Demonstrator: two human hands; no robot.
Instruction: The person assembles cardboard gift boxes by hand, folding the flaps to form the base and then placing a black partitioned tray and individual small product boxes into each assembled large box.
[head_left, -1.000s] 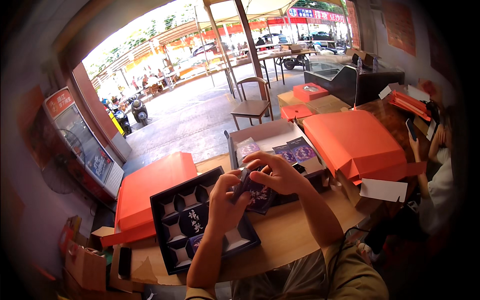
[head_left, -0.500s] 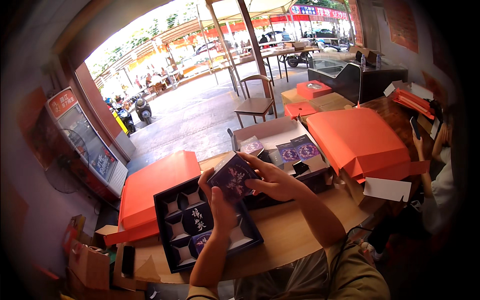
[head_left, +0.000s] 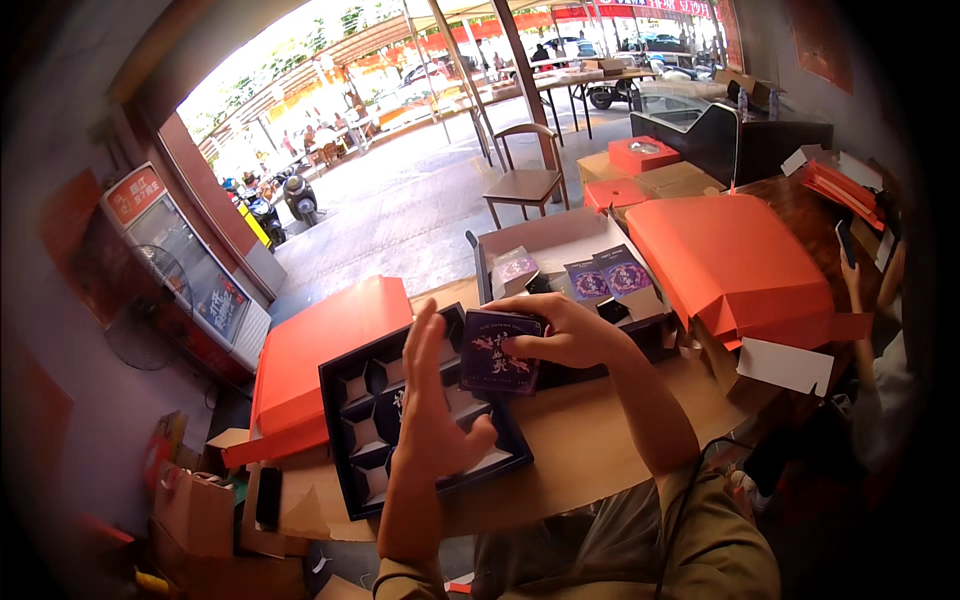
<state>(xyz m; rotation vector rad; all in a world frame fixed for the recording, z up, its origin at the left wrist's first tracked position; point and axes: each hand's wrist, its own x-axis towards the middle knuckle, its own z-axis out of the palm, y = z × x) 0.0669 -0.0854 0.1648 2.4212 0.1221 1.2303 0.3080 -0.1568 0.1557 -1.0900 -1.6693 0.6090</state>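
Note:
My right hand (head_left: 555, 340) grips a small dark purple box (head_left: 495, 370) with a pink floral design, its thumb across the front. Beside that box my left hand (head_left: 440, 415) is raised with fingers stretched and thumb apart, holding nothing. Beneath my left hand lies a dark blue gift box tray (head_left: 343, 475) with pale-lined compartments. My left hand and forearm hide part of this tray. Beyond my right hand, a larger open box (head_left: 550, 238) with a pale inside contains several small purple boxes (head_left: 627, 276).
Large orange-red box covers lie left (head_left: 325, 345) and right (head_left: 730, 260) on the wooden table (head_left: 580, 440). A chair (head_left: 525, 185) stands beyond it. At far right another person's hand (head_left: 850, 275) holds a phone (head_left: 845, 242). Cardboard boxes (head_left: 195, 510) sit at lower left.
My left hand has let go of the small purple box and opened. The box now stays in my right hand alone, turned more upright and shifted slightly right.

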